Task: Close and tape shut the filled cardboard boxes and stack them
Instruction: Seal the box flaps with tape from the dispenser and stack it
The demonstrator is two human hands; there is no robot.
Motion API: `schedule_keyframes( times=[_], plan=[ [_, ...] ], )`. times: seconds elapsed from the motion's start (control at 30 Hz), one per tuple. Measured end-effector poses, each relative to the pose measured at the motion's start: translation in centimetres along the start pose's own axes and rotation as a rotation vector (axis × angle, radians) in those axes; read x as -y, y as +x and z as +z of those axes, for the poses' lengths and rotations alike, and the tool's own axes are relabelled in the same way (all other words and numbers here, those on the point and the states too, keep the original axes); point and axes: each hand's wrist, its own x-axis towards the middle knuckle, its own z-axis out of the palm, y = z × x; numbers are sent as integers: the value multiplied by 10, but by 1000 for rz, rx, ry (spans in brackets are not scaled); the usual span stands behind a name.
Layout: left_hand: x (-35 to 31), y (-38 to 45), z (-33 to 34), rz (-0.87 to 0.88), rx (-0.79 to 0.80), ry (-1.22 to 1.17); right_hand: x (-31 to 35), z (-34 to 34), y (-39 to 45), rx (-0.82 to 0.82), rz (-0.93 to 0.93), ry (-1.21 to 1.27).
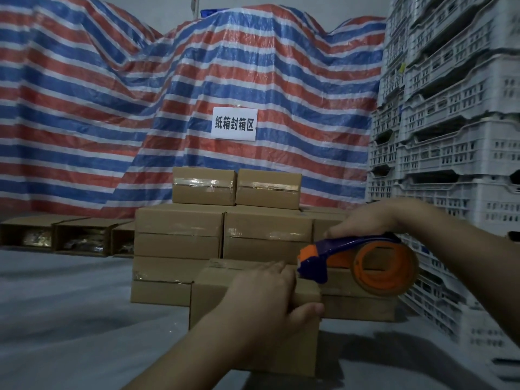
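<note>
1. Two hands on the job: the left hand [264, 299] grips the near box [247, 313] on the floor, fingers over its top, thumb on its front.
2. The right hand [365, 220] holds the tape dispenser [363, 263], fingers curled over its handle, nose at the box top.
3. Taped boxes [225, 235] stacked just behind.

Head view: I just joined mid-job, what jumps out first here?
The striped tarp fills the whole background, with a white paper sign pinned near its middle. In front, the right hand grips a blue and orange tape dispenser at the top of the near box, which the left hand holds steady. Behind it stands a stack of taped boxes, with white crates piled on the right.
</note>
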Motion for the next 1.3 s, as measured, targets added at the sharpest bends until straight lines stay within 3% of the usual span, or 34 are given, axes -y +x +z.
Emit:
schedule_keyframes(
  times=[0.17,0.33,0.47,0.57,0.83,0.93,1.0,1.07,1.3],
  plan=[
    [7,1,4,29,-76,20,-22,-4,-7,-22,-38,122],
    [8,-1,4,41,-111,-3,-47,-22,-33,-25,72,135],
    [4,8,-5,30,-28,5,-33,-14,-25,-150,100,-185],
    [-5,14,-4,49,4,167,-8,-8,-22,-173,91,-337],
    [-8,10,-2,59,-40,223,49,5,-54,-415,-97,-784],
    [-8,8,-4,66,-64,211,55,16,-55,-372,-102,-935],
    [-3,4,-5,58,-75,195,44,40,-44,-217,-81,-1051],
    [4,1,-4,68,-75,191,18,62,-35,-140,-37,-980],
    [11,2,0,102,-100,194,-47,77,-33,-491,-57,-636]
  ],
)
